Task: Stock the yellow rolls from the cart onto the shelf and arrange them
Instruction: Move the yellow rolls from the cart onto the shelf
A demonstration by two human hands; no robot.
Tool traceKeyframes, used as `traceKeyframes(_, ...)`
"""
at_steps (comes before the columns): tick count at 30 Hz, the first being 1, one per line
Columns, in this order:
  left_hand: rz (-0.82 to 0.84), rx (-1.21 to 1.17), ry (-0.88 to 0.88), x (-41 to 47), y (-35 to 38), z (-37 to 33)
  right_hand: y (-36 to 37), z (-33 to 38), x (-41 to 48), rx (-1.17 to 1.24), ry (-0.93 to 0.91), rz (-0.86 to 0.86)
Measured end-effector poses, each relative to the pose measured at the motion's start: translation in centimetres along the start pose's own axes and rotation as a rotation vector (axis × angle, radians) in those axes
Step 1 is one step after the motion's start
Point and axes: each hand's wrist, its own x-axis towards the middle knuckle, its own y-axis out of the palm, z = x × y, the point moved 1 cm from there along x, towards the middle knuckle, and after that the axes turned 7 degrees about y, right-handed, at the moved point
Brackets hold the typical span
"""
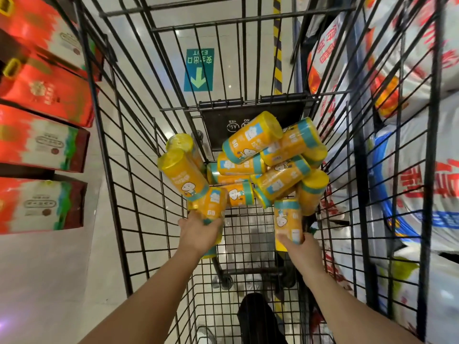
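Several yellow rolls [250, 155] with teal bands and a cartoon label lie heaped at the far end of the black wire cart [116, 155]. Both my arms reach down into the cart. My left hand [198, 232] grips one yellow roll [213, 207] at the near left of the heap, and another yellow roll end shows just under that hand. My right hand [300, 247] holds an upright yellow roll [288, 219] by its lower end, on the near right of the heap. No shelf for the rolls is in view.
Red and white boxes [42, 140] line the left beyond the cart wall. Large white sacks [409, 170] with red and blue print are stacked close on the right. A green exit arrow [198, 70] marks the pale floor ahead. A dark shoe [258, 316] shows below the cart.
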Motion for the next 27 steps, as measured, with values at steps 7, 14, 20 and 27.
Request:
traceKeyframes(7, 0.041, -0.351, -0.067, -5.4, -0.1, 1.9, -0.9, -1.2, -4.9, 0.107, 0.056, -0.033)
traceKeyframes(14, 0.148, -0.667, -0.105, -10.3, -2.2, 2.5, -2.5, -2.1, -10.3, 0.190, -0.027, -0.050)
traceKeyframes(20, 0.299, -0.681, 0.019, -14.9, -4.7, 2.1, -5.2, -1.9, -16.9, 0.346, -0.159, -0.131)
traceKeyframes(27, 0.433, -0.655, 0.222, -21.2, -7.6, 2.8, -7.9, -3.3, -25.8, 0.444, -0.340, -0.271)
